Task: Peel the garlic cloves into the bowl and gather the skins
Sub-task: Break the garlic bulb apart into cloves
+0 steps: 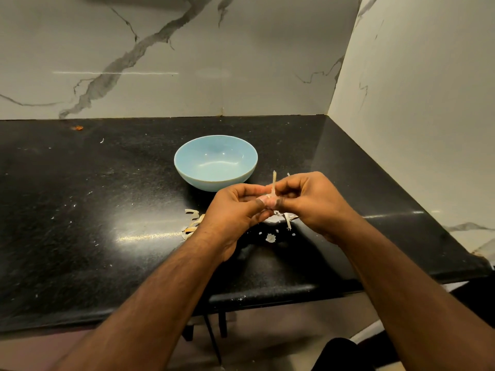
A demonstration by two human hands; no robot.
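Note:
A light blue bowl (pixel 216 162) stands on the black counter (pixel 80 196) and looks empty. Just in front of it, my left hand (pixel 235 210) and my right hand (pixel 308 202) meet above the counter and pinch a garlic clove (pixel 271 198) between their fingertips. A thin strip of skin (pixel 273 180) sticks up from the clove. Most of the clove is hidden by my fingers. Loose garlic skins (pixel 193 220) lie on the counter under and to the left of my left hand, and more flakes (pixel 270 237) lie below the hands.
Marble walls close the counter at the back and on the right. The counter's front edge (pixel 267 295) runs just below my forearms. Small white crumbs are scattered across the counter's left half. An orange speck (pixel 77 128) sits by the back wall.

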